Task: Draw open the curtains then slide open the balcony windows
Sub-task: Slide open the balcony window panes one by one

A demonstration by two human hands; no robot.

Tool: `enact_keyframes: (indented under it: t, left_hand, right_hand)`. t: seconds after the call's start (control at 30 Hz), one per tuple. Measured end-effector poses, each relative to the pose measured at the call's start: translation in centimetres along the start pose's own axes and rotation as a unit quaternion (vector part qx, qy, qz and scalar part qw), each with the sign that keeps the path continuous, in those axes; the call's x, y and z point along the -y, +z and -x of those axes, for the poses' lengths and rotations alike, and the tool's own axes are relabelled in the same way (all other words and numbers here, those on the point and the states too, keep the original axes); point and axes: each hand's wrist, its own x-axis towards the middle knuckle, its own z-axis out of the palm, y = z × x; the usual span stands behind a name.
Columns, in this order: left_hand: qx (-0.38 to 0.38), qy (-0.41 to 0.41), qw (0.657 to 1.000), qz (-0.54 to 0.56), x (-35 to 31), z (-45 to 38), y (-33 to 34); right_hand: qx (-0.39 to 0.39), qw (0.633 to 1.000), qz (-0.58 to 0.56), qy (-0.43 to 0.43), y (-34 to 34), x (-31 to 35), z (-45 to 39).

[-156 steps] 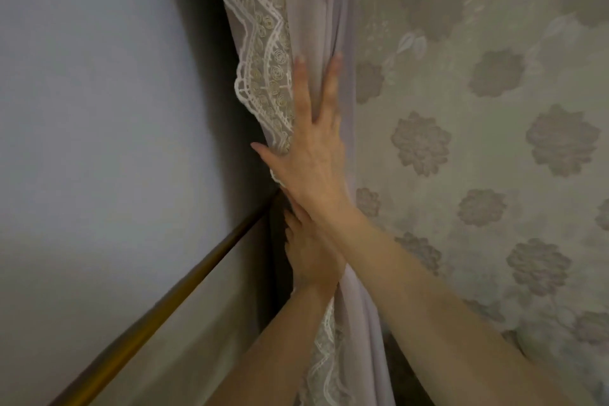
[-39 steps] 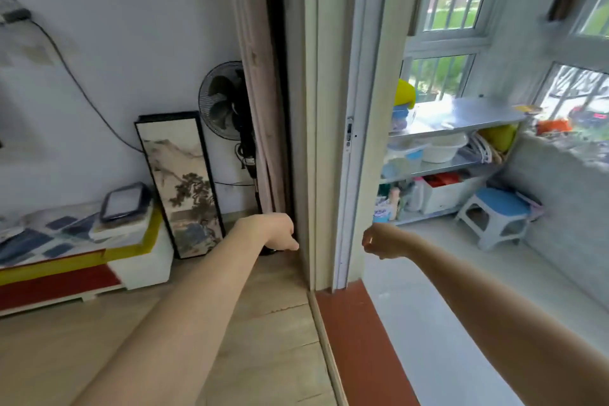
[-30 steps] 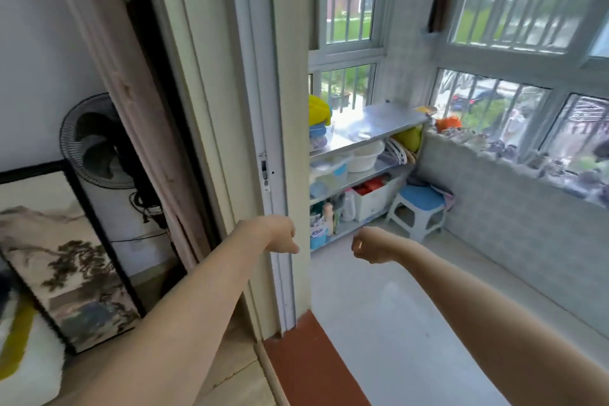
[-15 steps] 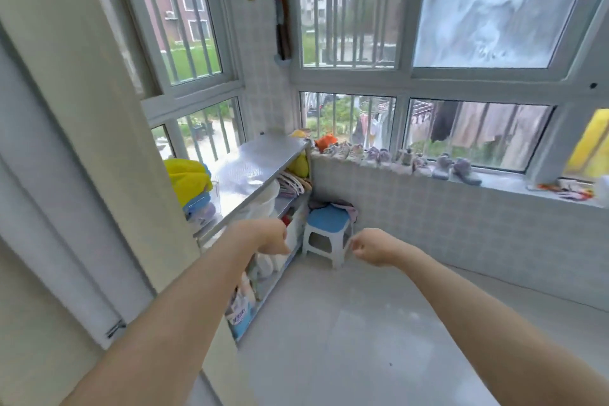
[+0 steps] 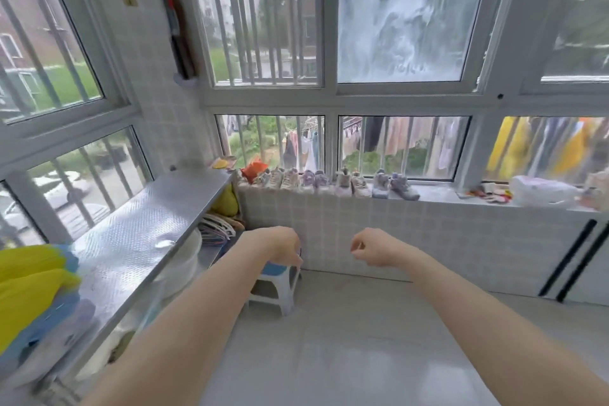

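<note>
The balcony windows have white frames and metal bars outside. An upper pane [image 5: 263, 16] straight ahead shows the bars and buildings beyond. The pane to its right [image 5: 398, 10] is streaked white and hard to see through. More windows [image 5: 56, 43] run along the left wall. No curtain is in view. My left hand [image 5: 283, 247] and my right hand [image 5: 370, 247] hang in front of me at waist height, well below and short of the windows. Both have loosely curled fingers and hold nothing.
A metal shelf [image 5: 141, 224] runs along the left wall, with yellow and blue items at its near end. A blue-topped stool [image 5: 276, 287] stands under my left hand. Several shoes [image 5: 329, 180] line the sill. A white cabinet [image 5: 576, 260] is at right.
The view has swung from the curtain and door frame onto the balcony, and the front windows are closer. Both hands keep the same loosely curled pose and hold nothing.
</note>
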Motion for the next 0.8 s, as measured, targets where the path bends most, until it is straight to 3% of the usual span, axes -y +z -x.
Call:
enact_keyframes:
  t: [0.13, 0.27, 0.6, 0.8]
  left_hand:
    - [0.004, -0.023, 1.0, 0.003, 2.1, -7.4, -4.8]
    - [-0.04, -0.03, 0.999, 0.015, 3.9, -13.8, -9.5]
    - [-0.045, 0.011, 0.999, -0.004, 7.3, -30.1, -17.6]
    - [-0.076, 0.048, 0.996, -0.012, 10.1, -40.1, -25.8]
  right_hand:
    - [0.001, 1.0, 0.001, -0.002, -4.5, -2.5, -7.1]
    - [-0.022, 1.0, -0.007, -0.011, -8.6, -4.6, -13.9]
    - [-0.052, 0.998, -0.011, 0.016, -13.6, -8.8, -28.7]
    - [-0.093, 0.994, -0.039, 0.052, -18.2, -10.4, -38.0]
